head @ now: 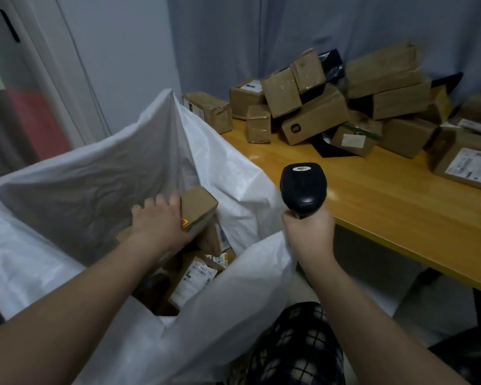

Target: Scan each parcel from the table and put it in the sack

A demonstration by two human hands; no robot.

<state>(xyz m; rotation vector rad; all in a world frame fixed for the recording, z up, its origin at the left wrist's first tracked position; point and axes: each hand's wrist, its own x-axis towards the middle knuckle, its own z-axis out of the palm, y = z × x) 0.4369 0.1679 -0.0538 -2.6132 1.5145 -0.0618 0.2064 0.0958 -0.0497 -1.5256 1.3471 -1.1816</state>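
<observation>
Partly covered box [200, 206] gripped by left hand [157, 219] in sack [75, 187], right hand [308, 234] clasping scanner [303, 187], handle hidden

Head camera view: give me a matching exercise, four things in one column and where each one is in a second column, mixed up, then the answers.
Things
1. scanner
2. small box
3. sack
4. pile of boxes

Places
A. on the table
B. gripped by the right hand
C. held by the left hand in the sack's mouth
D. standing open beside the table

Pairs: 1-B, 2-C, 3-D, 4-A
</observation>
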